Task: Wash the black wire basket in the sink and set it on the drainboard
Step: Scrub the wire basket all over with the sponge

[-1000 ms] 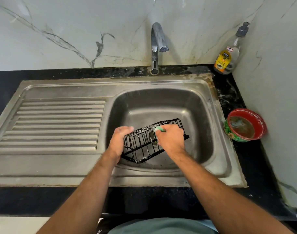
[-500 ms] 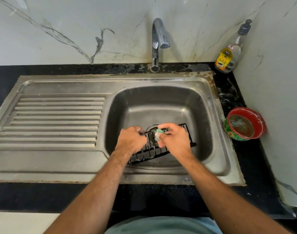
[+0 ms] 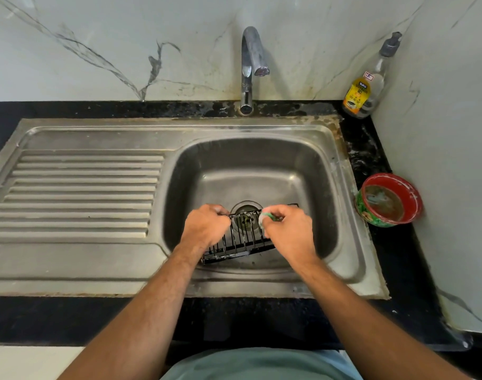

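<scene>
We hold the black wire basket [image 3: 238, 238] low inside the sink [image 3: 250, 160], over the drain [image 3: 246, 212], which shows through its bars. Our left hand [image 3: 205, 229] curls round the basket's left end, knuckles up; the fingers wrap under the wires, so we cannot see their tips. Our right hand [image 3: 287, 233] pinches a small green and white scrubber [image 3: 264, 219] against the basket's upper rim. Most of the scrubber sits hidden under the fingers, and only a pale edge with a green strip shows. The basket's right end disappears behind the right hand, except for a dark corner poking out beyond the knuckles. Its near rail lies close to the sink's front wall; whether it touches the bottom we cannot tell.

The ribbed drainboard [image 3: 78, 193] lies to the left, its far left edge cut off by the frame. The tap [image 3: 250, 64] stands behind the basin, and no stream is visible at its spout. A soap bottle [image 3: 368, 86] stands in the back right corner, its label too small to read. A red tub [image 3: 389, 200] sits on the black counter [image 3: 371, 149] beside the sink's right rim, with something murky inside.
</scene>
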`<state>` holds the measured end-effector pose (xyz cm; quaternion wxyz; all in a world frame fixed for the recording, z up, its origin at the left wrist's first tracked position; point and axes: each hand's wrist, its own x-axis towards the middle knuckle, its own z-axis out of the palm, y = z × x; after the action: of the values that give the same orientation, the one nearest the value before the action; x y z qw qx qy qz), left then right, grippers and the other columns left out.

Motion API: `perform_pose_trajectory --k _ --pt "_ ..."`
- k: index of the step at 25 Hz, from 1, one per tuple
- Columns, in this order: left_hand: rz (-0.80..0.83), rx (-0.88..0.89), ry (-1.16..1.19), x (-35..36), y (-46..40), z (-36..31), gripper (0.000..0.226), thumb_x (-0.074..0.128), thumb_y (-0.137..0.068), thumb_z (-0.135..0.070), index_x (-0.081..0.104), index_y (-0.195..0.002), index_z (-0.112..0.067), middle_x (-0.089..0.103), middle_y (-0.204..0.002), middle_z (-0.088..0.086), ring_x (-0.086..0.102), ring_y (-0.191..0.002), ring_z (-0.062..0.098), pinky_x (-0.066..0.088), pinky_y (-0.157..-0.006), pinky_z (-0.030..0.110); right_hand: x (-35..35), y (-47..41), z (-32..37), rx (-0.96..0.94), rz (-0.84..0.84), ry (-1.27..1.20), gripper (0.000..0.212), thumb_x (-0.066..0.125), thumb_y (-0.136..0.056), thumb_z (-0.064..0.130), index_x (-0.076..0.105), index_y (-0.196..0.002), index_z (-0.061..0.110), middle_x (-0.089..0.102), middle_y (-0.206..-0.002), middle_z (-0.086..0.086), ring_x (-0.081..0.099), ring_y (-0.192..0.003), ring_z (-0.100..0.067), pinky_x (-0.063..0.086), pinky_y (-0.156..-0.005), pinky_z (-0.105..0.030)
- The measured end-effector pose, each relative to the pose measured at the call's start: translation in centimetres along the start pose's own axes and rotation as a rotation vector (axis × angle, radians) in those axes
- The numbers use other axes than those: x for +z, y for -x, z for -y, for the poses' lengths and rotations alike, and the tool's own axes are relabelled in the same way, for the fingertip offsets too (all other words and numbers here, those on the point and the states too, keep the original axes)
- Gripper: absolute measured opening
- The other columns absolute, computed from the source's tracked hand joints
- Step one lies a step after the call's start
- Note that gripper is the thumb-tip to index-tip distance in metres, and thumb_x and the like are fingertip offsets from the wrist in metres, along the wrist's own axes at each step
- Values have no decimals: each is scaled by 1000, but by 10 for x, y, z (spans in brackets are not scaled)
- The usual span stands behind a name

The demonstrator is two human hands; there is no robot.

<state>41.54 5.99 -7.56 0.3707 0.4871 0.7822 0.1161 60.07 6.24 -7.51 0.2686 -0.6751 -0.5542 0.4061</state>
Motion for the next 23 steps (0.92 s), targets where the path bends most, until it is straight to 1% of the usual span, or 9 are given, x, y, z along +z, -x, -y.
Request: perform_pose_trajectory --k 3,7,9,11,14,16,18,20,23 --pt "10 -17 3 -1 -4 3 32 58 -89 -18 75 -115 -28 73 -118 -7 61 -98 12 50 -102 30 5 7 -7 38 80 -17 8 77 -87 23 78 -94 27 74 -78 13 71 -70 -3 61 -76 -27" --pt "49 -34 -5 1 -8 5 32 57 -87 -19 75 -111 -30 72 -115 -8 61 -91 10 49 -90 24 13 -6 9 -62 -13 107 9 72 -92 27 78 -98 25 74 -77 13 68 -63 -4 60 -68 -23" --pt "33 -67 22 0 -8 5 32 58 -85 -23 75 -110 -31 73 -117 -6 62 -99 17 51 -97 29 13 -11 11 -41 32 198 8 73 -90 27 79 -93 23 74 -77 9 67 -64 -7 61 -72 -27" --pt "22 -88 44 -1 -9 6 33 58 -86 -23 75 -112 -31 73 -117 -4 62 -103 20 50 -101 31 11 -7 3 41 128 238 6 74 -88 25 79 -85 22 73 -74 9 66 -61 -5 62 -66 -29" --pt "30 -59 59 2 -11 8 31 58 -86 -21 76 -108 -30 74 -114 -5 63 -99 19 51 -99 33 6 2 -7 85 191 231 3 77 -87 26 77 -85 24 73 -77 10 65 -58 -2 57 -55 -20" --pt "7 -65 65 3 -10 8 28 58 -87 -22 76 -107 -31 74 -109 -3 63 -95 19 51 -96 32 11 3 -5 63 134 128 3 75 -89 25 77 -90 26 75 -83 10 68 -63 -1 60 -61 -23" --pt "-46 -98 100 1 -10 12 27 59 -89 -24 76 -108 -31 71 -102 -3 63 -99 22 50 -94 30 19 4 1 9 38 62 10 73 -91 26 77 -100 27 76 -89 11 70 -74 -3 62 -75 -28" --pt "-115 -140 186 -2 -11 19 23 63 -90 -26 76 -109 -30 71 -102 -3 64 -102 22 49 -94 30 23 3 7 -49 54 55 16 73 -90 23 76 -106 27 75 -97 14 68 -84 0 57 -86 -21" --pt "-199 -154 290 -1 -12 29 17 66 -88 -26 77 -99 -32 75 -103 -4 65 -89 18 49 -82 27 12 -8 12 -61 178 155 17 78 -84 20 76 -98 30 72 -93 17 64 -81 7 51 -77 -8"
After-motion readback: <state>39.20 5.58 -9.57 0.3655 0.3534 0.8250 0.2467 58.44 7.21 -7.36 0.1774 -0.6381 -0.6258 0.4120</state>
